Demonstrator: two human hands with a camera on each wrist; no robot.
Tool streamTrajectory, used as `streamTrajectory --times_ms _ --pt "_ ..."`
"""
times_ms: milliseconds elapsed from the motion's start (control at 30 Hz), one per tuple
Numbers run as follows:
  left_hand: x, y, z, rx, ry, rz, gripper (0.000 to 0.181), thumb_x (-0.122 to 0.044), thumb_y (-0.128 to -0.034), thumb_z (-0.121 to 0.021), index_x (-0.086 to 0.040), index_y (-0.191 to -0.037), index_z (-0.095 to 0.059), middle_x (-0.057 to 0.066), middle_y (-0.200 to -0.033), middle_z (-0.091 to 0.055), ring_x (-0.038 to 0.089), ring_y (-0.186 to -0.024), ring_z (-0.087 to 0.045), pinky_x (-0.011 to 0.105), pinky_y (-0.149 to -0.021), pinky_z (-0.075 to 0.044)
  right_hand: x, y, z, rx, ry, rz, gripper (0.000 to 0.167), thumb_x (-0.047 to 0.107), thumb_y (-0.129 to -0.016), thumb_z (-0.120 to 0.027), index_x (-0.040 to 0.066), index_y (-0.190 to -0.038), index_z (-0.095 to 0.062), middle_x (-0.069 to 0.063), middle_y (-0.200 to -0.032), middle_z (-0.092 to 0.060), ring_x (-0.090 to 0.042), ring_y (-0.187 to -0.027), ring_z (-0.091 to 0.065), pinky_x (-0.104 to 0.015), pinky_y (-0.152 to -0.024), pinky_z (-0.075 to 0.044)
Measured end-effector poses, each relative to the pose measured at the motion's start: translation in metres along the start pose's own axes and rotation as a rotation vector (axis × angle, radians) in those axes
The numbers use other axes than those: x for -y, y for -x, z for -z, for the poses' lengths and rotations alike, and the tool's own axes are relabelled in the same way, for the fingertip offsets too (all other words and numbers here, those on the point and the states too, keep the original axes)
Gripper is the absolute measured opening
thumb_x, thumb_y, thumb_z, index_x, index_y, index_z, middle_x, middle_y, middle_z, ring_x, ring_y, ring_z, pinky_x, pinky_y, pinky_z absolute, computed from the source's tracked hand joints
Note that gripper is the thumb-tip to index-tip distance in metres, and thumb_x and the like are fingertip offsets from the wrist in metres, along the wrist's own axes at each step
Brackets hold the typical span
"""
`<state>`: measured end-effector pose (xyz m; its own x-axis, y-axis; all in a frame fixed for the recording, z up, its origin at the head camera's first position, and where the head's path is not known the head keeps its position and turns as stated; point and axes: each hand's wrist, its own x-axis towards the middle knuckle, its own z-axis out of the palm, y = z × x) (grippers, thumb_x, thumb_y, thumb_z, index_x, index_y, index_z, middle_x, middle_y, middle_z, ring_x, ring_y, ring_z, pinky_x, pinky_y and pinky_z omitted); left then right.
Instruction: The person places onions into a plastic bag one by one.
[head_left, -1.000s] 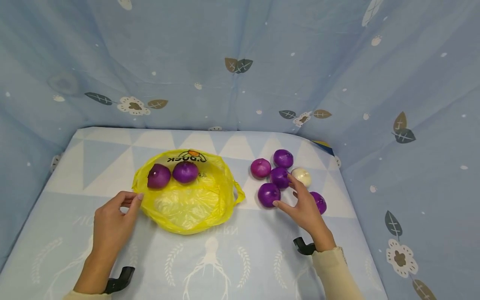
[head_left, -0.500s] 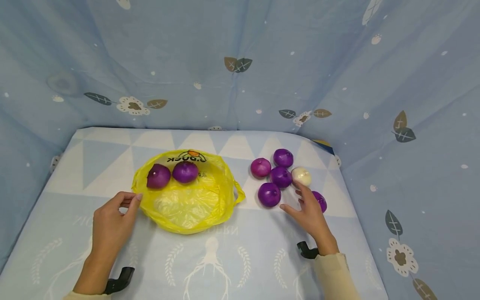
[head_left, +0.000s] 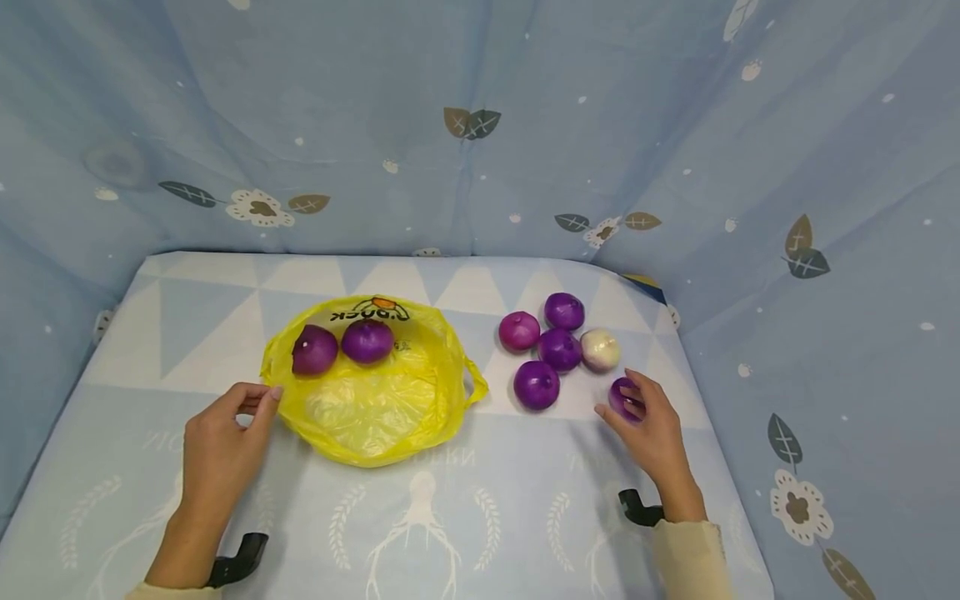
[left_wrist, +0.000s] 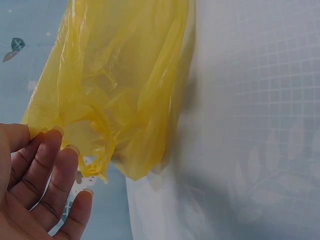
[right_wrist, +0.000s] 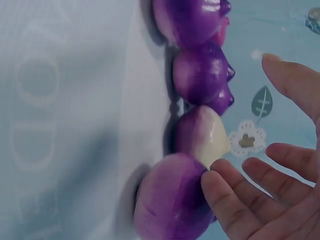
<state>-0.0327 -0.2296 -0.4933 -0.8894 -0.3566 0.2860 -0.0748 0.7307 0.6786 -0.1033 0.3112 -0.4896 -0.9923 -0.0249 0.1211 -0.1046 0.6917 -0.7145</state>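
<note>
My left hand (head_left: pixel 225 442) pinches the left rim of a yellow plastic bag (head_left: pixel 367 425) between thumb and forefinger; in the left wrist view the other fingers spread loosely below. Two purple onions, one (head_left: pixel 315 350) beside the other (head_left: pixel 367 342), lie within the bag's mouth. My right hand (head_left: pixel 654 437) hovers at the rightmost purple onion (head_left: pixel 619 398), thumb and fingers apart on either side. In the right wrist view a fingertip overlaps that onion (right_wrist: pixel 172 200); whether it touches cannot be told. Behind sits a pale-topped onion (head_left: pixel 600 350).
Left of the right hand, several more purple onions (head_left: pixel 560 350) cluster close together, with one (head_left: pixel 536 385) nearest the front. A patterned cloth covers the table (head_left: pixel 420 550). A blue curtain (head_left: pixel 375 108) hangs behind and at the sides.
My right hand has moved right, away from the clustered onions, past the pale-topped one, to the rightmost onion. My left hand stays on the bag's rim.
</note>
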Motion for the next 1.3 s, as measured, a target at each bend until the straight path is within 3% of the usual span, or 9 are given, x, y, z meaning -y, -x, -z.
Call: streamTrajectory --times_ms 367,533,700,833,1067,1167,1233,1300 --pt "0.001 -0.001 -0.001 0.002 -0.005 -0.009 0.015 -0.016 -0.0962 -0.078 -0.002 -0.099 -0.074 0.015 -0.087 -0.075 0.031 -0.079 -0.069 0.012 -0.064 -0.038 -0.01 0.004 0.016 -0.102 0.098 -0.088 0.065 0.013 -0.089 -0.086 -0.002 -0.144 -0.054 -0.024 -0.137 -0.059 -0.039 -0.111 -0.068 -0.013 -0.085 -0.051" --pt "0.0 -0.001 -0.001 0.003 -0.008 -0.007 0.015 -0.017 -0.0963 -0.078 -0.002 -0.099 -0.074 0.015 -0.086 -0.075 0.03 -0.078 -0.068 0.012 -0.063 -0.038 -0.018 0.004 0.021 -0.16 0.112 -0.132 0.061 0.011 -0.091 -0.083 -0.002 -0.143 -0.056 -0.024 -0.135 -0.06 -0.041 -0.109 -0.068 -0.002 -0.074 -0.044" --pt "0.0 -0.002 0.0 0.008 -0.01 -0.003 0.015 -0.017 -0.0967 -0.077 -0.002 -0.099 -0.073 0.015 -0.086 -0.075 0.031 -0.078 -0.068 0.013 -0.063 -0.038 -0.026 0.006 0.024 -0.122 0.114 -0.224 0.064 0.024 -0.094 -0.081 0.0 -0.147 -0.054 -0.022 -0.142 -0.057 -0.042 -0.116 -0.065 -0.001 -0.073 -0.04" --pt "-0.001 -0.002 0.0 0.009 -0.012 0.0 0.015 -0.017 -0.0972 -0.077 -0.003 -0.099 -0.073 0.015 -0.086 -0.075 0.031 -0.078 -0.068 0.012 -0.063 -0.038 -0.036 0.008 0.024 -0.053 0.104 -0.29 0.072 0.033 -0.094 -0.081 0.0 -0.15 -0.05 -0.02 -0.149 -0.054 -0.039 -0.127 -0.059 -0.004 -0.076 -0.042" --pt "-0.001 -0.002 0.0 0.012 -0.016 0.002 0.016 -0.018 -0.0974 -0.077 -0.003 -0.099 -0.073 0.015 -0.088 -0.075 0.031 -0.08 -0.069 0.013 -0.064 -0.038 -0.056 0.01 0.019 0.023 0.105 -0.33 0.082 0.041 -0.093 -0.081 -0.001 -0.153 -0.045 -0.024 -0.152 -0.051 -0.04 -0.129 -0.056 -0.013 -0.083 -0.047" --pt "-0.001 -0.002 -0.001 0.023 -0.026 0.016 0.017 -0.02 -0.0982 -0.076 -0.003 -0.1 -0.073 0.016 -0.089 -0.075 0.032 -0.081 -0.069 0.014 -0.064 -0.038 -0.059 0.011 0.016 0.037 0.098 -0.344 0.086 0.044 -0.092 -0.081 0.0 -0.155 -0.043 -0.026 -0.151 -0.051 -0.042 -0.129 -0.056 -0.029 -0.092 -0.055" --pt "-0.001 -0.002 -0.001 0.025 -0.032 0.023 0.018 -0.02 -0.0985 -0.075 -0.003 -0.101 -0.073 0.016 -0.089 -0.075 0.032 -0.081 -0.069 0.014 -0.065 -0.038 -0.06 0.012 0.015 0.037 0.093 -0.351 0.088 0.045 -0.091 -0.082 0.0 -0.156 -0.041 -0.027 -0.15 -0.051 -0.042 -0.129 -0.056 -0.035 -0.094 -0.055" --pt "-0.002 -0.002 -0.001 0.027 -0.033 0.027 0.018 -0.02 -0.0986 -0.075 -0.002 -0.101 -0.073 0.016 -0.089 -0.075 0.032 -0.082 -0.069 0.014 -0.065 -0.038 -0.06 0.012 0.013 0.039 0.093 -0.362 0.09 0.046 -0.091 -0.082 0.0 -0.157 -0.04 -0.027 -0.15 -0.051 -0.041 -0.129 -0.056 -0.049 -0.098 -0.053"
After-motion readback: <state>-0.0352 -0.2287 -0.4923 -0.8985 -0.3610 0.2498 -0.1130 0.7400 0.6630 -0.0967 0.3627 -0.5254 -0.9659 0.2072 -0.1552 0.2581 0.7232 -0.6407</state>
